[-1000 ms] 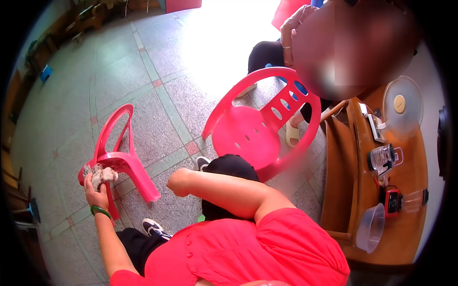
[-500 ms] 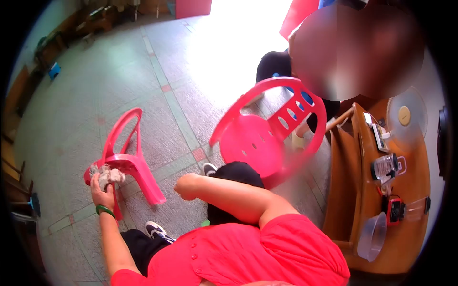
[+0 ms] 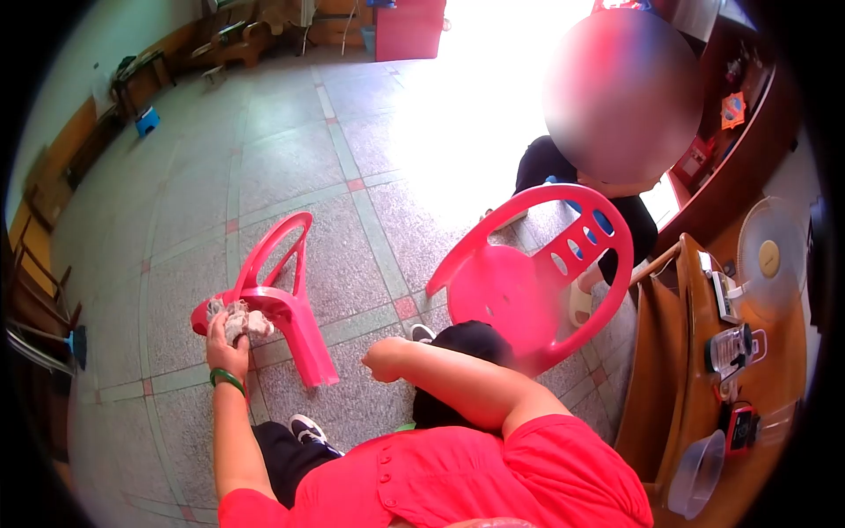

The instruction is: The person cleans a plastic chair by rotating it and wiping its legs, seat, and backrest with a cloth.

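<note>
At the bottom of the frame is the wearer's red shirt [image 3: 387,480], with a dark shoe [image 3: 310,431] beyond its edge. The left hand [image 3: 229,352], a green bangle [image 3: 228,379] at its wrist, has its fingers closed around a crumpled, greyish cloth [image 3: 239,323] left of centre. The cloth overlaps the lower left part of a pink plastic piece [image 3: 314,348] with a loop on top; how firmly they touch, I cannot tell. The right hand [image 3: 385,359], near the middle, is curled into a loose fist; whether anything is inside it cannot be told. Past the right forearm is a pink chair [image 3: 497,286] with oval holes in its back. Along the right edge, a wooden table [image 3: 785,374] carries a clear tub [image 3: 697,475], a jug [image 3: 732,349] and a fan [image 3: 769,258]. Beyond the chair, at upper right, is another person [image 3: 547,163]. Far off at upper left is a blue stool [image 3: 148,121].
</note>
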### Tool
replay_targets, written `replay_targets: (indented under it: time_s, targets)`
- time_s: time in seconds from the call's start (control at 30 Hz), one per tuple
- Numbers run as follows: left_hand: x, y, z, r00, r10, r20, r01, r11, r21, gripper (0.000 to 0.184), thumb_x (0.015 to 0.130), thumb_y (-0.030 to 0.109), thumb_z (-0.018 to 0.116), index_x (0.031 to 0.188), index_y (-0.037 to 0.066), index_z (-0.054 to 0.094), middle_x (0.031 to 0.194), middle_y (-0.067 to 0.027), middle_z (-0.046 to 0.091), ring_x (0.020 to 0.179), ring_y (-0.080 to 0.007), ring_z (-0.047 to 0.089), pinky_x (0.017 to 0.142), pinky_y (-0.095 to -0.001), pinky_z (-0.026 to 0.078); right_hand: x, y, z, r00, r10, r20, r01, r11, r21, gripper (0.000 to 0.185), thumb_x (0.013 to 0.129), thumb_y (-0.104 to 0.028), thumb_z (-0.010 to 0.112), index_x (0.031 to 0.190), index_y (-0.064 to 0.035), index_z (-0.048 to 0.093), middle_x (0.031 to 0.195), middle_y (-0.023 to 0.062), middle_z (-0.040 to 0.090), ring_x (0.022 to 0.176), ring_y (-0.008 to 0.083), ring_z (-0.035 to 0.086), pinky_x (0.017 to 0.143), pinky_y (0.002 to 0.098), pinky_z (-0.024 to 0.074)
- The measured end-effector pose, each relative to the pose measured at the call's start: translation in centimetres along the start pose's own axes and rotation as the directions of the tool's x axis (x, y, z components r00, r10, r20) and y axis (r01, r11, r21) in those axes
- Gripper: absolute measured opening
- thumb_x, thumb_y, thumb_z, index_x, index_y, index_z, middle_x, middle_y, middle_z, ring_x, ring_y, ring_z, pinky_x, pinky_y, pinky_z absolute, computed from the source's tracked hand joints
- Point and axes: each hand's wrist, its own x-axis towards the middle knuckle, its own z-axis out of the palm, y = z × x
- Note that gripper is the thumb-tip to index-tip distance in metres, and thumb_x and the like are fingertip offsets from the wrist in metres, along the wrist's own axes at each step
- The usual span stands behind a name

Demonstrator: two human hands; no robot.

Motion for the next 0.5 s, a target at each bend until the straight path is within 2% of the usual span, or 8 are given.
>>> replay_targets:
  time_s: [0.13,0.27,0.5]
  targets:
    - [0.0,-0.3,0.2,1.0,0.001,0.002,-0.001,1.0,-0.009,0.057,0.063,0.002,0.064,0.117,0.003,0.048,0.123,-0.0171,0.05,0.115,-0.0348,0.048,0.1,-0.0401,0.037,-0.4,0.0,-0.5,0.999,-0.017,-0.032,0.017,1.0,-0.005,0.031,0.081,-0.024,0.055,0.106,-0.0059,0.061,0.103,0.0146,0.064,0.099,0.0324,0.06,0.081,0.044,0.0486]
    - [0.0,0.8,-0.4,1.0,-0.002,-0.002,0.002,1.0,-0.002,0.056,0.064,0.002,0.063,0.118,0.003,0.047,0.123,-0.018,0.05,0.114,-0.036,0.048,0.1,-0.0407,0.037,-0.3,-0.4,-0.3,1.0,-0.018,0.004,0.018,1.0,0.026,0.029,0.081,-0.022,0.055,0.103,-0.0057,0.062,0.099,0.0149,0.065,0.096,0.0326,0.061,0.079,0.0435,0.0492]
    - [0.0,-0.4,0.0,0.999,0.042,0.015,-0.042,0.999,0.034,0.055,0.066,0.006,0.062,0.119,0.002,0.047,0.121,-0.0176,0.051,0.114,-0.0361,0.048,0.099,-0.0416,0.037,-1.4,-0.9,-1.2,0.992,-0.089,-0.092,0.093,0.995,0.045,0.023,0.076,-0.016,0.055,0.094,-0.0049,0.065,0.093,0.0151,0.066,0.089,0.0327,0.063,0.074,0.043,0.0503]
